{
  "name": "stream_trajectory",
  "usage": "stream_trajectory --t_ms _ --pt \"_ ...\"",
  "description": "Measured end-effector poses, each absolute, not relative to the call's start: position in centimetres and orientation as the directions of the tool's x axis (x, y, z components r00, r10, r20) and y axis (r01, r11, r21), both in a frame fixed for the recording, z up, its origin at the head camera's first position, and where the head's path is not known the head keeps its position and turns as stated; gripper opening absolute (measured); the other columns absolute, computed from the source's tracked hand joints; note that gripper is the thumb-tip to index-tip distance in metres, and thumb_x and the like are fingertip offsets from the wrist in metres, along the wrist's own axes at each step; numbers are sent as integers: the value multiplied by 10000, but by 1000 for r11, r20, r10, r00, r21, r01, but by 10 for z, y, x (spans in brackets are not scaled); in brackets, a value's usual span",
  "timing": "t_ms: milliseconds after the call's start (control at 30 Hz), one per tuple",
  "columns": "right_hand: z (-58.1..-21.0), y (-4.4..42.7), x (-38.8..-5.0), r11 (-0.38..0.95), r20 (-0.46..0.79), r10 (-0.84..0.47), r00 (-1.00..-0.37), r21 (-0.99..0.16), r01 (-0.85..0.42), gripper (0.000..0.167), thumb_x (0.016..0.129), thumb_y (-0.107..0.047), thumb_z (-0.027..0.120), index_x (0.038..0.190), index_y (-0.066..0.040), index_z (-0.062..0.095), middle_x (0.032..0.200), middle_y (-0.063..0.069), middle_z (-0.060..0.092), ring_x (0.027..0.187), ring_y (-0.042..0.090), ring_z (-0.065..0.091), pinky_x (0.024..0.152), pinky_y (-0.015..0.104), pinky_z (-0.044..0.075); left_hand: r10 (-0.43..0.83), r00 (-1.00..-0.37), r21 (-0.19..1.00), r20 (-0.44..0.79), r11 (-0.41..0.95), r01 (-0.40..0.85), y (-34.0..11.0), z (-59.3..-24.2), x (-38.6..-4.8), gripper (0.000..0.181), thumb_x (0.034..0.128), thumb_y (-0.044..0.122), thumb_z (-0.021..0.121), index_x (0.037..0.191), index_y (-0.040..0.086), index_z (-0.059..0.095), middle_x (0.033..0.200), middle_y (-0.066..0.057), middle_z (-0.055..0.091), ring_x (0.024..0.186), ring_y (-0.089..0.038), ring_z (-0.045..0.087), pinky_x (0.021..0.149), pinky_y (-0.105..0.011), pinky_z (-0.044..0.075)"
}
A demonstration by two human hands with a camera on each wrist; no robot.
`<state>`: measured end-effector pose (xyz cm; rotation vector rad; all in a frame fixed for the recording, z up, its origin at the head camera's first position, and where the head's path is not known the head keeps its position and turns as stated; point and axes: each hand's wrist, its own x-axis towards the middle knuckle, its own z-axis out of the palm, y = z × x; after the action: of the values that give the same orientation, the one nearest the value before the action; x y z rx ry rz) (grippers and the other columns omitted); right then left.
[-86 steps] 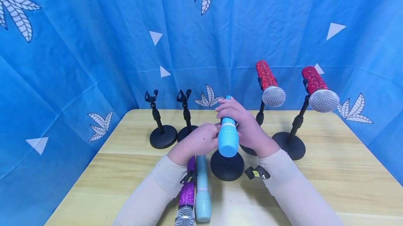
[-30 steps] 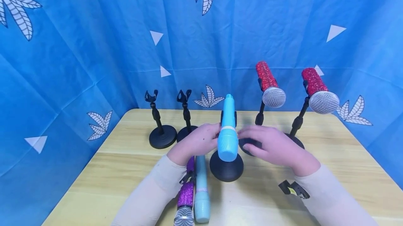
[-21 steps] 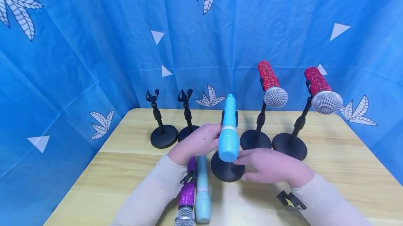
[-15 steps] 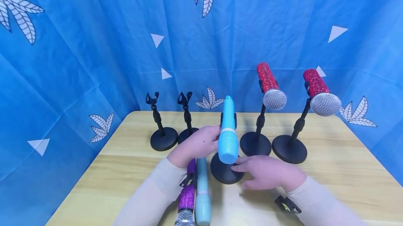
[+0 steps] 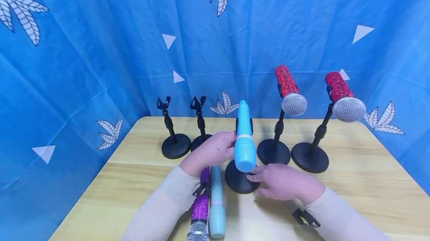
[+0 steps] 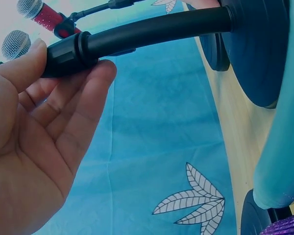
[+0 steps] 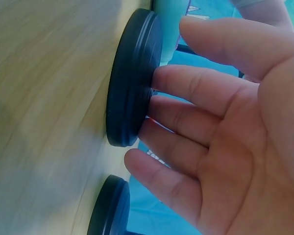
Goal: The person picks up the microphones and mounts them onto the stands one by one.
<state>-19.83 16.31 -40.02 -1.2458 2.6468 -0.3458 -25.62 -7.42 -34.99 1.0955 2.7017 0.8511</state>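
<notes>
A bright blue microphone (image 5: 245, 147) lies tilted in the clip of the middle microphone stand (image 5: 239, 182), its head toward me. My left hand (image 5: 211, 151) pinches the collar near the top of that stand's black pole (image 6: 157, 32) between thumb and fingers, as the left wrist view shows. My right hand (image 5: 285, 182) has its fingers extended, and several fingertips touch the top of the round base (image 7: 134, 81). Below my left forearm, a purple glitter microphone (image 5: 199, 208) and a paler blue microphone (image 5: 217, 211) lie side by side on the table.
Two bare stands with clips, one far left (image 5: 175, 146) and one nearer (image 5: 201, 121), stand behind my left hand. To the right, two stands hold red glitter microphones, the inner one (image 5: 286, 80) and the outer one (image 5: 338, 85). A blue curtain (image 5: 215, 47) closes off the table's back.
My right hand has let go of the blue microphone, swung out to the right, then come down to the stand's base. My left hand has stayed at the pole.
</notes>
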Motion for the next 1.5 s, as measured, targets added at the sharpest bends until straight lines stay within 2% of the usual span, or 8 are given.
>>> stream_trajectory --t_ms 233,433,633,967,1067,1167,1300,1500 --pt "-399 160 -196 596 -27 -791 -611 -259 -760 441 899 -286 745 1290 -87 700 1281 68 680 1121 186 666 875 375 559 672 -732 526 115 584 619 -74 -350 -256 57 998 168 624 1051 156 640 862 65 634 795 -124 581 746 -304 490" --pt "-401 161 -196 603 -29 -784 -620 -268 -751 442 911 -296 733 1302 -93 694 1302 67 667 1158 201 650 898 397 551 700 -709 556 81 558 615 -74 -350 -256 110 1000 168 625 1106 147 649 955 62 675 877 -89 617 809 -292 508" --pt "-400 162 -195 598 -25 -787 -616 -271 -754 440 909 -291 735 1300 -94 695 1299 62 670 1156 198 651 890 398 554 734 -672 548 98 524 652 -74 -353 -258 51 988 158 649 1029 160 680 777 68 621 777 -108 573 733 -283 479" --pt "-402 160 -196 569 29 -803 -595 -261 -780 408 876 -256 736 1243 -78 726 1185 48 713 916 85 676 742 315 566 662 -747 534 62 610 585 -68 -352 -258 48 946 145 699 985 171 686 752 74 613 723 -123 567 688 -291 481" --pt "-403 160 -196 571 27 -802 -597 -257 -779 404 883 -261 726 1244 -80 726 1189 50 709 893 78 673 738 311 566 632 -774 528 47 642 556 -66 -354 -259 51 954 189 700 996 170 679 789 74 623 746 -126 577 712 -301 492" --pt "-403 160 -197 576 20 -798 -602 -268 -772 395 894 -252 711 1251 -84 722 1214 37 705 960 107 687 780 332 572 624 -781 554 24 642 530 -66 -356 -259 88 963 228 694 1030 175 675 854 83 644 792 -117 595 766 -302 505" --pt "-402 162 -198 592 -10 -786 -618 -298 -749 391 914 -247 700 1273 -93 711 1258 14 691 1096 149 669 858 369 564 683 -729 601 37 568 563 -70 -357 -260 89 973 215 670 1053 176 662 921 74 643 865 -108 596 844 -296 503" --pt "-404 163 -198 601 -22 -782 -623 -293 -744 398 927 -264 689 1289 -100 703 1272 16 683 1092 145 667 862 368 561 757 -648 612 81 475 632 -76 -355 -260 72 1003 186 599 1054 179 650 933 75 640 902 -107 587 864 -293 493"
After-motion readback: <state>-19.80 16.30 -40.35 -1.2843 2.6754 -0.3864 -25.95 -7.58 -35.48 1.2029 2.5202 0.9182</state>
